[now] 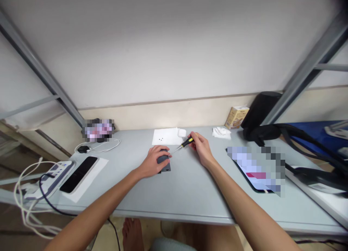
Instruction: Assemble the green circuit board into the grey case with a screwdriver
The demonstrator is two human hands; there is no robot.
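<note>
Dark grey device (166, 168) is lying on the worktop (187, 196), near the middle, just to the near side of the white paper (157, 135). The left hand (153, 161) is gripping it, fingers curling over the far side and thumb bracing the near side, so much of its body is being hidden; whether it is one piece or two, I cannot tell. The right hand (201, 146) is closing around the black and yellow handle of a screwdriver (187, 142), its thin shaft pointing left toward the device; whether the tip is touching, I cannot tell. Handling estimate: the device is looking light, compact and stiff, with flat faces probably sliding easily on the smooth worktop, so opposite side edges are offering the best hold, with gentle downward pressure and fingertips clear of the tip. Thin edges may be chipping or marking if levered hard. The screwdriver is seeming light and rigid; its thick handle is giving the sure grip, its slim shaft little. Small dark pieces (161, 139) are lying on the paper beside a white case (182, 133); being tiny, they are probably scattering at a knock and calling for a fingertip pinch.
</note>
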